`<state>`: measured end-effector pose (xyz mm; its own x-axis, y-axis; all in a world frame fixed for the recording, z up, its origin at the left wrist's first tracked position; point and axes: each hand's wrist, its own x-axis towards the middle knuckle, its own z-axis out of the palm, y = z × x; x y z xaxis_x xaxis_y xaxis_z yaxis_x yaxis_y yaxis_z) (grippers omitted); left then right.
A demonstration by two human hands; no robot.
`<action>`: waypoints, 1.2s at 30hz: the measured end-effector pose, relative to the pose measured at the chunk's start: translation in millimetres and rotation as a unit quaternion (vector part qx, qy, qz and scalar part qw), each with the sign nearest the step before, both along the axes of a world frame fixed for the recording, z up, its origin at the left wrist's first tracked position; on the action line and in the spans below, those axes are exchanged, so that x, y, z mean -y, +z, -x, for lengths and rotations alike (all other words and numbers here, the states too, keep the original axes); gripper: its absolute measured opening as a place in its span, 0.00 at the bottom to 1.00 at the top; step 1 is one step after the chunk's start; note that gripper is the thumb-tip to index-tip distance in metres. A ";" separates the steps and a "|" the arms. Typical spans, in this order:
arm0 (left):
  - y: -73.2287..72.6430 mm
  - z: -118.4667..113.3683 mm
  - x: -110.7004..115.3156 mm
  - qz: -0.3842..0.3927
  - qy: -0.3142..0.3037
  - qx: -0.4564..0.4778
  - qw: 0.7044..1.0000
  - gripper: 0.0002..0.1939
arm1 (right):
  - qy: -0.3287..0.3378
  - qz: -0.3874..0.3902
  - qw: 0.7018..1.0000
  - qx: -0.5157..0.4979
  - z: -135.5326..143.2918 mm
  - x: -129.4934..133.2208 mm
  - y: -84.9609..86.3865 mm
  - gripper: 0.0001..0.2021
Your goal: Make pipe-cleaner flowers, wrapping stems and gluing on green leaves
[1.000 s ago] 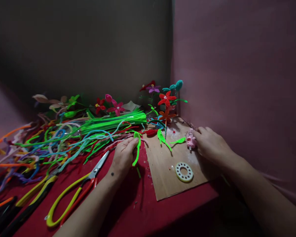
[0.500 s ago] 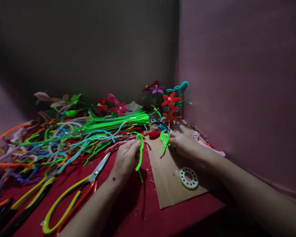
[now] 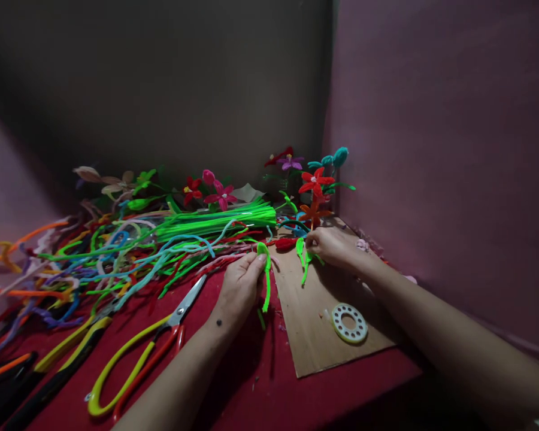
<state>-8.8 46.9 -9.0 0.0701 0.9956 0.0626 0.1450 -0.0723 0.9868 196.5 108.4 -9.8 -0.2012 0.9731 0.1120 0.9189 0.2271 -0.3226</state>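
Observation:
Between the thumb and fingers of my left hand (image 3: 242, 281) is a green looped pipe-cleaner leaf (image 3: 266, 276), its tail hanging over the red cloth. My right hand (image 3: 332, 245) is pinched at the back of the brown board (image 3: 314, 335), beside a green leaf-shaped piece (image 3: 300, 248) and just below an orange flower (image 3: 313, 212). What its fingertips hold is too small to tell. A red flower (image 3: 317, 181) stands above the orange one. On the board lies a white ring with holes (image 3: 349, 323).
Scissors (image 3: 175, 320) and yellow-black pliers (image 3: 78, 341) lie left of my left arm. A green pipe-cleaner bundle (image 3: 233, 219) and a tangle of coloured pipe cleaners (image 3: 161, 254) spread behind them. A pink wall (image 3: 444, 149) rises at right.
The view has shifted slightly, moving most things a little right. My right hand has turned slightly, and the green pieces beside it have changed position. My left hand still grips its green leaf.

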 end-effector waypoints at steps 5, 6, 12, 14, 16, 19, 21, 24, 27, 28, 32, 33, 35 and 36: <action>0.8 0.0 0.4 -0.009 -0.005 0.003 1.000 0.15 | -0.015 -0.002 0.994 -0.110 -12.0 5.9 9.2 0.09; 1.4 0.0 0.8 -0.008 -0.008 0.005 1.000 0.15 | -0.010 0.001 0.991 -0.131 -13.8 7.6 11.1 0.11; 2.4 -0.8 3.6 0.001 -0.022 0.028 0.999 0.15 | 0.053 -0.014 0.936 -0.348 -13.3 21.3 19.2 0.05; 2.2 -1.8 4.9 0.006 -0.029 0.042 0.999 0.14 | 0.064 0.038 0.906 -0.417 -7.1 28.6 20.6 0.04; 2.6 -2.9 7.0 0.011 -0.035 0.050 0.998 0.14 | 0.094 0.096 0.858 -0.495 1.2 37.2 22.1 0.05; 3.9 -4.6 10.6 0.024 -0.045 0.052 0.997 0.14 | 0.137 0.171 0.808 -0.547 14.4 49.0 25.2 0.06; 4.5 -5.3 12.1 0.033 -0.050 0.054 0.997 0.14 | 0.144 0.186 0.784 -0.574 21.7 53.9 26.7 0.09; 4.2 -5.5 11.7 0.039 -0.063 0.054 0.996 0.13 | 0.140 0.165 0.782 -0.584 28.2 56.7 26.3 0.07; 3.8 -5.0 10.0 0.035 -0.078 0.045 0.995 0.12 | 0.110 0.134 0.819 -0.546 29.3 58.0 23.9 0.03; 3.9 -4.7 9.6 0.033 -0.081 0.041 0.995 0.11 | 0.103 0.123 0.830 -0.534 29.0 58.7 23.2 0.04; 5.9 -3.7 10.1 0.037 -0.082 0.020 0.996 0.13 | 0.105 0.103 0.848 -0.510 29.4 62.5 21.5 0.10; 6.5 -3.6 10.7 0.032 -0.078 0.009 0.996 0.14 | 0.109 0.103 0.848 -0.508 30.5 63.4 21.2 0.11; 7.8 -3.5 12.3 0.014 -0.065 -0.017 0.998 0.15 | 0.120 0.104 0.847 -0.507 33.5 64.8 20.3 0.11; 8.4 -3.6 13.1 0.002 -0.058 -0.028 0.998 0.14 | 0.123 0.100 0.845 -0.510 35.2 65.2 19.5 0.09</action>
